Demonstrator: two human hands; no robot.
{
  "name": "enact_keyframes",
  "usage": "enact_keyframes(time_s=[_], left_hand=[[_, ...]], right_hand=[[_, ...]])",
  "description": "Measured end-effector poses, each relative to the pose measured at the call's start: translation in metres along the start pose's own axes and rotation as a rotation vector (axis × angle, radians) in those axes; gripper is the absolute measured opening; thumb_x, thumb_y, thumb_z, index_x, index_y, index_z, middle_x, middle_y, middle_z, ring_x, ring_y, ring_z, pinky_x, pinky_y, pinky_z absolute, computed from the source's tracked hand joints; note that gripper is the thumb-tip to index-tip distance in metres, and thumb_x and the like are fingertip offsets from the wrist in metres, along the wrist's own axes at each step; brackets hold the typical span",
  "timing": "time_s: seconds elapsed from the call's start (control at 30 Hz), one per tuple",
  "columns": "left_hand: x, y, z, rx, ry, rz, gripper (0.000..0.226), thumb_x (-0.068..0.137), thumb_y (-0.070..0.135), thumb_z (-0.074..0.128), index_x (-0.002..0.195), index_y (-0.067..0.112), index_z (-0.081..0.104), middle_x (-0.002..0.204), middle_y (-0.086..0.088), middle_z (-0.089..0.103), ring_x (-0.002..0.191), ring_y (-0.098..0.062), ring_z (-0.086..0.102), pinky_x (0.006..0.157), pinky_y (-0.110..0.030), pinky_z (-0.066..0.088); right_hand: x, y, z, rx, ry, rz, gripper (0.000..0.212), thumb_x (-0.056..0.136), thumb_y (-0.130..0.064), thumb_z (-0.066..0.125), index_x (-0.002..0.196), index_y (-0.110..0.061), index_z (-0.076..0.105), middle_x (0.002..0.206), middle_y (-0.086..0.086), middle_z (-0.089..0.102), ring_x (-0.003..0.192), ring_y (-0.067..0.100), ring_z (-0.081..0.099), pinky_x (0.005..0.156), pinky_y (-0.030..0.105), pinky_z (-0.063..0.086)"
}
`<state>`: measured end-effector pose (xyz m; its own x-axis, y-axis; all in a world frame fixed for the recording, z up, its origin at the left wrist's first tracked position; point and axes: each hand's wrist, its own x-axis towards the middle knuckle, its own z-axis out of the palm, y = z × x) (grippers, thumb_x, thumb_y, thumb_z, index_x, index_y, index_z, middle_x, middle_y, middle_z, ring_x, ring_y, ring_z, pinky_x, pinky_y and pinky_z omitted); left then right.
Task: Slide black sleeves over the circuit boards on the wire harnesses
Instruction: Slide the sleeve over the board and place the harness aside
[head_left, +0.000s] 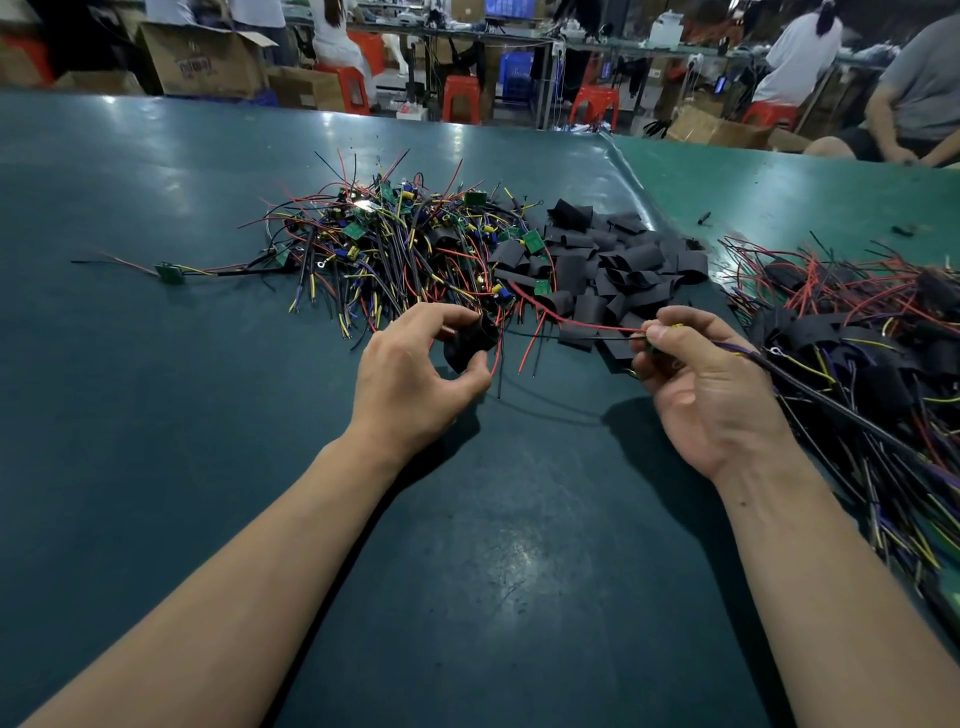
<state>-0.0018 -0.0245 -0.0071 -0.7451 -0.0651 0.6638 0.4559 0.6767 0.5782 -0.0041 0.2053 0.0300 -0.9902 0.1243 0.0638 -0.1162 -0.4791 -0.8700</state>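
My left hand (415, 364) pinches a black sleeve (470, 340) between thumb and fingers, just above the green table. My right hand (696, 374) pinches a small green circuit board (655, 349) of a wire harness; its red wire (576, 323) and black wire run left toward the sleeve, and its dark cable trails off to the right. The two hands are a short gap apart. A tangled pile of bare harnesses (395, 244) with green boards lies beyond my left hand. A heap of loose black sleeves (608, 270) lies beyond the gap.
A pile of harnesses with sleeves on them (857, 332) covers the table's right side. One lone harness (171, 271) lies far left. The green table mat (208, 364) has a seam at the upper right. People, cardboard boxes and red stools stand behind the table.
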Motion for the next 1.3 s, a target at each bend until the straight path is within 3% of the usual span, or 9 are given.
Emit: enact_keyframes(time_s=[0.13,0.43,0.8,1.03,1.2,1.3], left_hand=[[0.001,0.0,0.001,0.006,-0.007,0.003,0.03,0.075,0.016,0.075,0.105,0.013,0.069,0.101,0.005,0.07,0.087,-0.009,0.065,0.081,-0.01,0.042],[0.002,-0.001,0.0,0.005,0.034,-0.023,0.028,0.075,0.02,0.073,0.102,0.016,0.069,0.098,0.006,0.069,0.084,-0.01,0.065,0.08,-0.028,0.052],[0.002,0.0,0.0,-0.023,0.035,-0.048,0.03,0.075,0.02,0.074,0.105,0.016,0.069,0.099,0.005,0.07,0.085,-0.01,0.066,0.083,-0.029,0.052],[0.001,0.003,-0.003,0.043,-0.114,0.138,0.029,0.073,0.021,0.071,0.102,0.016,0.071,0.099,0.005,0.07,0.093,-0.02,0.064,0.085,-0.05,0.046],[0.001,0.004,-0.002,0.131,-0.103,0.319,0.029,0.074,0.023,0.075,0.102,0.017,0.074,0.101,0.005,0.072,0.097,-0.022,0.065,0.084,-0.049,0.044],[0.0,0.009,0.001,0.148,-0.093,0.409,0.028,0.076,0.025,0.076,0.102,0.017,0.075,0.102,0.006,0.072,0.097,-0.021,0.065,0.085,-0.047,0.044]], right_hand=[[0.001,0.004,0.001,-0.057,-0.008,0.026,0.025,0.088,0.012,0.055,0.08,-0.011,0.061,0.069,0.001,0.065,0.063,0.012,0.063,0.06,0.019,0.051],[-0.001,0.002,-0.001,-0.091,-0.099,0.07,0.026,0.087,0.013,0.052,0.08,-0.011,0.062,0.069,-0.001,0.068,0.064,0.011,0.065,0.06,0.019,0.052],[-0.002,0.002,-0.003,-0.139,-0.126,0.12,0.027,0.086,0.013,0.053,0.079,-0.012,0.062,0.069,-0.001,0.068,0.062,0.01,0.066,0.057,0.019,0.051],[0.001,0.001,-0.005,-0.185,-0.028,0.076,0.024,0.087,0.01,0.058,0.083,-0.012,0.065,0.069,-0.002,0.068,0.063,0.009,0.066,0.06,0.019,0.052],[-0.003,0.002,0.003,-0.078,-0.05,0.038,0.023,0.072,0.002,0.073,0.089,-0.011,0.065,0.079,0.009,0.069,0.071,0.02,0.07,0.067,0.026,0.057],[-0.013,0.014,0.015,-0.227,-0.104,0.003,0.025,0.064,-0.009,0.08,0.086,-0.017,0.069,0.083,0.01,0.071,0.077,0.023,0.07,0.067,0.027,0.056]])
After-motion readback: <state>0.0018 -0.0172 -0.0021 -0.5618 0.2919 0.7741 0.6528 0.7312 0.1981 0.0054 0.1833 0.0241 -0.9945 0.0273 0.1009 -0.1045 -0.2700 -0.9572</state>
